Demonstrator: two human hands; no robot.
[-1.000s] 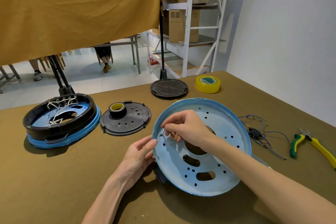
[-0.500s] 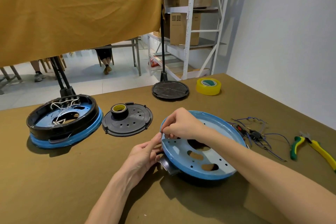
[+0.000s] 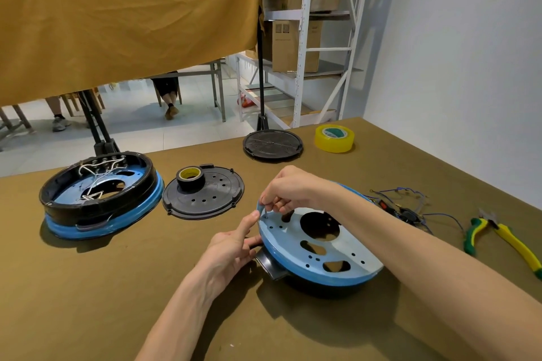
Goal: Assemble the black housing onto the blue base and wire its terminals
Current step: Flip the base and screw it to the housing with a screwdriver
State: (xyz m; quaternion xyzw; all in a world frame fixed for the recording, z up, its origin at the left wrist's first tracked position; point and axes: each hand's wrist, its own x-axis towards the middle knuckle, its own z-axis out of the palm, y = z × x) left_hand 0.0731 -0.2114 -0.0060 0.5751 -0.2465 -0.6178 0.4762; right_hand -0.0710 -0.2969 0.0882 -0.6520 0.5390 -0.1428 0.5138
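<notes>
The blue base (image 3: 316, 246) sits right of center in the frame on the olive table (image 3: 88, 287), its perforated face up and tilted toward the camera, with the black housing (image 3: 272, 268) showing beneath its lower left edge. Against the frame 1 second ago, the base is much flatter: then it stood steeply on edge with its dish facing the camera, and half a second ago it was already partway down.

The right hand (image 3: 289, 189) comes in from the lower right and hangs over the base's upper left rim, thumb and fingertips pinched together on something too small to make out, as in both earlier frames. The left hand (image 3: 231, 246) reaches up from the bottom center; its index finger is stretched out and touches the rim just below the right hand's pinch, while the other fingers curl against the housing side. Whether they actually grip it, I cannot tell.

At the left of the frame lies a second blue-and-black unit (image 3: 99, 199) with white wires inside. Beside it is a black perforated cover (image 3: 211, 198) carrying 1 roll of black tape (image 3: 189, 179). Farther back are a round black plate (image 3: 272, 145) and a yellow tape roll (image 3: 334, 138). At the right edge lie a tangle of blue wires (image 3: 410, 208) and green-and-yellow pliers (image 3: 504, 236); none of these has shifted.
</notes>
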